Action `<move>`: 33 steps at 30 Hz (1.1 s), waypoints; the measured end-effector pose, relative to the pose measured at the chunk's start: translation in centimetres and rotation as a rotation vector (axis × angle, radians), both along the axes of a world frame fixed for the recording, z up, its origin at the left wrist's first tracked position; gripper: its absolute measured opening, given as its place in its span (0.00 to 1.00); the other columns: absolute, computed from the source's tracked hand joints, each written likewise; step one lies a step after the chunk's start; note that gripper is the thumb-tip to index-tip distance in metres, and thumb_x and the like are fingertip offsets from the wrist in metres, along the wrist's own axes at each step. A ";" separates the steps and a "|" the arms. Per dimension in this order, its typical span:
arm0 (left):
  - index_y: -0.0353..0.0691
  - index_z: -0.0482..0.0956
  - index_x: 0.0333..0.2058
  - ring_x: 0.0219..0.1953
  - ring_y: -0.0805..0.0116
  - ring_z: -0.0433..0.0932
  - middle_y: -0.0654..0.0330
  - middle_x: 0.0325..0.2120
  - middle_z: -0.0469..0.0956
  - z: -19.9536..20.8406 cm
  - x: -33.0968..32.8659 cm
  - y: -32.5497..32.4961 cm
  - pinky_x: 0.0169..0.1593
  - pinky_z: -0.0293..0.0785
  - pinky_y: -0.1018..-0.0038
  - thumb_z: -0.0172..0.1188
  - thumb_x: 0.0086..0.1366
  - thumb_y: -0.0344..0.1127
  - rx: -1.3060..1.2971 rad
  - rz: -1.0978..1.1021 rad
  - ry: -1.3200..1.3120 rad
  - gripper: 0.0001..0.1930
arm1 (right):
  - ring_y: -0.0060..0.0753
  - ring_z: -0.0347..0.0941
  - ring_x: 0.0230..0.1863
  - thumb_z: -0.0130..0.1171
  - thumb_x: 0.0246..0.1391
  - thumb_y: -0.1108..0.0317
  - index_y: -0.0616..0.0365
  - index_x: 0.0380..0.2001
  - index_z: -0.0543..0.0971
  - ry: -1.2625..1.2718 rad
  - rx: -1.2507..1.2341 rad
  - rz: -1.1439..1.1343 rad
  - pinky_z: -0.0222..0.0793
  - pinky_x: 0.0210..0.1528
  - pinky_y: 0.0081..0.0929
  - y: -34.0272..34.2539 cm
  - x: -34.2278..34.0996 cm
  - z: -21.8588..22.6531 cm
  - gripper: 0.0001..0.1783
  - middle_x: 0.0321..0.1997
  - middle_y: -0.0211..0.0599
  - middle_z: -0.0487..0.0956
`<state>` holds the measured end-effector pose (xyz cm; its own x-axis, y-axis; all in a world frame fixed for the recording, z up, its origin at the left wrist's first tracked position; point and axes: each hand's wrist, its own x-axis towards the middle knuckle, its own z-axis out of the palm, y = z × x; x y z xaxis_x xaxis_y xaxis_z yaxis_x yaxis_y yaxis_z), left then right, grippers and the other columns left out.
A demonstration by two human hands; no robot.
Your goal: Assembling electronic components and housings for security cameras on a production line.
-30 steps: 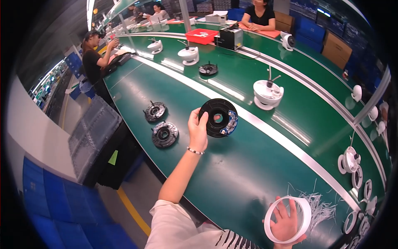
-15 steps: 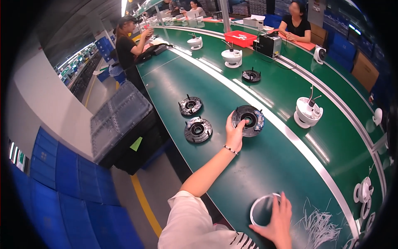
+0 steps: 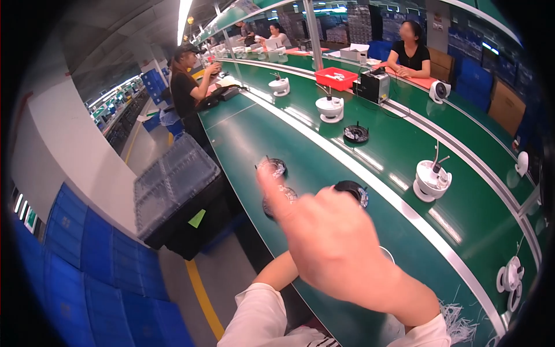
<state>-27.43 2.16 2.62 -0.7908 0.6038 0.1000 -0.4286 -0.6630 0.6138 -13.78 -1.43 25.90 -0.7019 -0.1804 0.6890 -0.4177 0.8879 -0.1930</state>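
My right hand (image 3: 335, 248) is raised large in front of the view, blurred, back toward me. One digit stretches up and left; the other fingers curl down, their tips hidden. I see nothing in it. It covers my left hand, of which only the forearm (image 3: 280, 270) shows. Just beyond my right knuckles is a round black plastic housing (image 3: 348, 186) with a circuit board at its edge. Two similar black housings, a far one (image 3: 278, 166) and a nearer one (image 3: 287, 194), lie partly behind the stretched digit. A short white curved edge (image 3: 386, 253) shows beside my right wrist.
Cut white strips (image 3: 459, 324) lie at the near right. Across the metal rail (image 3: 399, 199) stand white rounded units (image 3: 432, 180) with wires, another black housing (image 3: 356, 133), a red bin (image 3: 335, 78) and a black box (image 3: 372, 87). A lidded crate (image 3: 176, 185) is left of the table. Co-workers are farther off.
My right hand has left the white ring and risen up and left, now hiding my left hand, which held a black housing. The view has tilted slightly upward.
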 end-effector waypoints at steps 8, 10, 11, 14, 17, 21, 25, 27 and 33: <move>0.35 0.54 0.50 0.36 0.71 0.72 0.55 0.38 0.69 -2.0 -2.4 1.1 0.41 0.68 0.78 0.48 0.53 0.19 -0.311 0.229 0.005 0.25 | 0.31 0.63 0.23 0.50 0.32 0.74 0.64 0.55 0.53 0.060 0.000 -0.084 0.61 0.26 0.27 1.3 -3.8 -1.4 0.40 0.16 0.32 0.64; 0.35 0.54 0.50 0.36 0.71 0.72 0.55 0.38 0.69 -2.3 -2.9 0.8 0.41 0.68 0.78 0.48 0.53 0.19 -0.306 0.225 0.000 0.25 | 0.29 0.63 0.23 0.50 0.31 0.74 0.64 0.54 0.55 0.103 -0.005 -0.082 0.61 0.25 0.24 1.3 -5.3 -1.1 0.38 0.17 0.32 0.65; 0.35 0.54 0.50 0.36 0.71 0.72 0.55 0.38 0.69 -2.3 -3.1 1.0 0.41 0.68 0.78 0.48 0.53 0.20 -0.297 0.220 -0.001 0.25 | 0.29 0.64 0.23 0.51 0.31 0.73 0.64 0.51 0.59 0.087 0.130 -0.070 0.61 0.24 0.23 1.3 -5.6 -1.1 0.36 0.16 0.32 0.67; 0.36 0.54 0.50 0.36 0.70 0.72 0.54 0.38 0.69 -2.2 -3.7 1.3 0.41 0.68 0.78 0.49 0.52 0.20 -0.270 0.209 0.001 0.26 | 0.29 0.65 0.22 0.52 0.28 0.74 0.61 0.41 0.71 -0.033 0.284 0.020 0.61 0.23 0.23 0.3 -6.4 -2.1 0.27 0.15 0.31 0.70; 0.36 0.53 0.51 0.36 0.70 0.72 0.54 0.38 0.69 -1.9 -4.0 1.9 0.41 0.68 0.78 0.49 0.52 0.20 -0.248 0.180 0.019 0.26 | 0.34 0.65 0.21 0.52 0.25 0.79 0.61 0.50 0.61 0.138 0.172 -0.030 0.62 0.23 0.29 0.7 -7.9 0.2 0.38 0.15 0.33 0.68; 0.37 0.53 0.51 0.37 0.70 0.72 0.54 0.38 0.69 -2.1 -5.3 -0.2 0.41 0.68 0.78 0.50 0.52 0.20 -0.261 0.180 0.031 0.26 | 0.29 0.69 0.21 0.49 0.34 0.73 0.67 0.52 0.55 0.149 0.169 -0.269 0.62 0.21 0.24 1.0 -10.0 3.0 0.36 0.17 0.33 0.72; 0.37 0.53 0.51 0.37 0.69 0.72 0.53 0.38 0.70 -2.4 -5.1 0.5 0.41 0.68 0.78 0.50 0.52 0.20 -0.268 0.091 0.026 0.27 | 0.45 0.69 0.33 0.50 0.34 0.70 0.59 0.17 0.77 -0.668 0.424 -0.143 0.63 0.33 0.38 1.5 -7.3 -2.5 0.07 0.20 0.39 0.73; 0.39 0.56 0.50 0.37 0.67 0.71 0.53 0.37 0.70 -1.5 -5.0 1.1 0.40 0.69 0.73 0.55 0.48 0.21 -0.360 0.194 -0.035 0.29 | 0.54 0.61 0.46 0.54 0.29 0.68 0.63 0.25 0.74 -0.607 0.227 -0.072 0.56 0.44 0.50 4.2 -6.4 -9.0 0.14 0.30 0.49 0.72; 0.35 0.60 0.43 0.36 0.67 0.73 0.55 0.36 0.70 -1.9 -7.2 0.8 0.41 0.69 0.74 0.47 0.54 0.21 -0.309 0.124 0.055 0.16 | 0.60 0.36 0.60 0.69 0.17 0.49 0.59 0.56 0.48 -0.967 -0.023 -0.396 0.37 0.53 0.64 7.8 0.7 -16.1 0.61 0.60 0.55 0.40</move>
